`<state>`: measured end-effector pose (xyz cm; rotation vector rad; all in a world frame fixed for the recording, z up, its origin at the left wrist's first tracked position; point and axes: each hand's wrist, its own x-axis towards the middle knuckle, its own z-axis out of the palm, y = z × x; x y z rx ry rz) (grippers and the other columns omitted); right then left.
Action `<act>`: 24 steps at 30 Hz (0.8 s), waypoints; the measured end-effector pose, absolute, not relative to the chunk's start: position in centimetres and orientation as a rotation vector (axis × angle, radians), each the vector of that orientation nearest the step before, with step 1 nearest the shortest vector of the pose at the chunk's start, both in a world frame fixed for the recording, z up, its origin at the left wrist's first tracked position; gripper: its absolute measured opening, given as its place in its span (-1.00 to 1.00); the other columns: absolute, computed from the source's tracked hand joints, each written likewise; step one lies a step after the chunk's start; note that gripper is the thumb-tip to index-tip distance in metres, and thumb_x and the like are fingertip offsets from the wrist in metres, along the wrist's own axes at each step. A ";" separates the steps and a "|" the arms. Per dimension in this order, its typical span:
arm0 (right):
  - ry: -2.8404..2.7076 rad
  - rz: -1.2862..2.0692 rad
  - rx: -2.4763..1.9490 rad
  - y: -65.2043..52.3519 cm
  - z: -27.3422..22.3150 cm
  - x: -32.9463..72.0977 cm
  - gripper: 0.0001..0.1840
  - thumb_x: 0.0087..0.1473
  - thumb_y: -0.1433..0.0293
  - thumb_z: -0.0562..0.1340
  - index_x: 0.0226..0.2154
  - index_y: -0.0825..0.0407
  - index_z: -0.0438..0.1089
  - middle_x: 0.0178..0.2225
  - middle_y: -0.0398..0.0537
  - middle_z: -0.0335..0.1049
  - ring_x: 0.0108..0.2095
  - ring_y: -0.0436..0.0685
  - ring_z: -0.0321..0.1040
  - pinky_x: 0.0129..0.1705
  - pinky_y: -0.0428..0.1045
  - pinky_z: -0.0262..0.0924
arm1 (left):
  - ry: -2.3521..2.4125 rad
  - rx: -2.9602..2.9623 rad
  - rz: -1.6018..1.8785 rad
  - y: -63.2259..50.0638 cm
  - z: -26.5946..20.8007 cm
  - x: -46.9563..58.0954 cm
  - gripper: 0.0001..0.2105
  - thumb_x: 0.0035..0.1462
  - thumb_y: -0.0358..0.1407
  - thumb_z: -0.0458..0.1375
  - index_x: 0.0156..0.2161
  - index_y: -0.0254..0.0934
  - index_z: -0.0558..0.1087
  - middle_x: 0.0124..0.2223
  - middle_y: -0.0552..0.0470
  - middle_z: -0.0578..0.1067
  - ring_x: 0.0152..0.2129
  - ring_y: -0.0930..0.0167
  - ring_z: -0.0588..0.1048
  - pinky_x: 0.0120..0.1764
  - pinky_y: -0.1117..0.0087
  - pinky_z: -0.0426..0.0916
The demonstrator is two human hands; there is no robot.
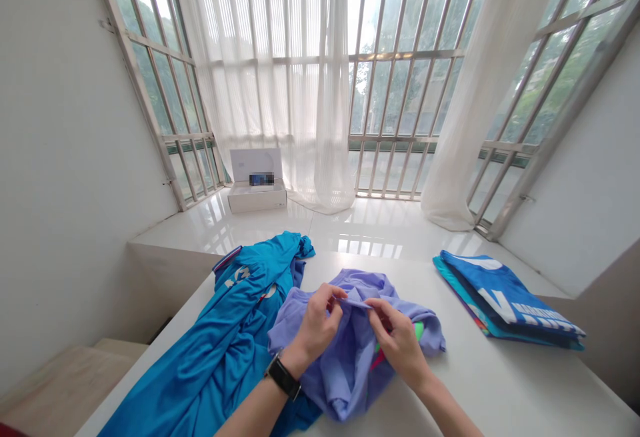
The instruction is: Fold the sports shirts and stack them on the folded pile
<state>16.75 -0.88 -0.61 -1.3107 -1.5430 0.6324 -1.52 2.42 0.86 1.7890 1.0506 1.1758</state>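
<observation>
While both hands bend over it, a lavender garment lies bunched in the middle of the white counter, its thin, soft cloth gathered into rounded puffs and deep creases. The left hand has its grip closed to a pinch, thumb against curled fingers, on a narrow raised edge of the fabric. The right hand pinches the same edge just beside it, its grip likewise drawn together, so that a short strip runs taut between the two. Bright green and pink patches show on the cloth around the right hand. A black watch with a smooth rectangular face circles the left wrist.

To the left, a heap of blue clothing spreads in long, slack folds with a slight sheen, white markings printed on it and a dark striped trim at its upper edge. Its near side meets the lavender cloth. On the right, well apart, a folded stack makes a flat, layered slab, blue with bold white lettering on top and teal beneath.

Beyond the counter, a rigid white box stands with its lid up on a glossy sill, near sheer, pleated curtains and slim metal bars.
</observation>
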 end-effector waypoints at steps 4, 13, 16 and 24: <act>-1.456 0.679 -1.317 -0.9 -0.1 17.1 -0.63 0.19 0.07 0.12 -0.22 -0.01 0.43 -0.54 -0.16 0.34 -0.60 0.04 0.18 -0.54 -0.04 0.13 | 1.023 2.086 1.071 2.0 0.3 -1.7 -0.62 0.04 -0.50 0.10 -0.01 -0.18 0.41 -0.06 -0.04 0.49 -0.20 0.32 0.46 -0.10 0.33 0.37; -1.163 0.664 -1.357 -0.3 0.7 18.9 -0.61 0.16 0.01 0.15 -0.19 -0.05 0.38 -0.46 -0.17 0.38 -0.56 0.05 0.18 -0.54 -0.04 0.14 | 1.052 1.951 1.035 2.9 0.4 -2.5 -0.65 0.02 -0.54 0.03 -0.13 -0.21 0.51 -0.15 -0.03 0.60 -0.20 0.28 0.54 -0.10 0.33 0.38; -1.075 0.788 -1.279 0.0 0.6 19.2 -0.60 0.11 -0.02 0.20 -0.18 -0.08 0.39 -0.45 -0.16 0.43 -0.53 0.07 0.27 -0.54 -0.04 0.19 | 1.050 1.774 1.113 3.6 0.7 -2.8 -0.69 0.03 -0.50 0.05 -0.18 -0.17 0.52 -0.19 0.01 0.62 -0.22 0.28 0.56 -0.10 0.33 0.39; -0.884 1.174 -1.135 -0.1 1.3 19.3 -0.58 -0.01 -0.01 0.33 -0.18 -0.11 0.42 -0.43 -0.20 0.51 -0.43 0.13 0.43 -0.41 -0.02 0.34 | 1.085 1.418 1.215 4.4 1.1 -3.4 -0.81 0.12 -0.15 0.19 -0.23 -0.20 0.54 -0.21 0.02 0.60 -0.20 0.29 0.53 -0.13 0.38 0.39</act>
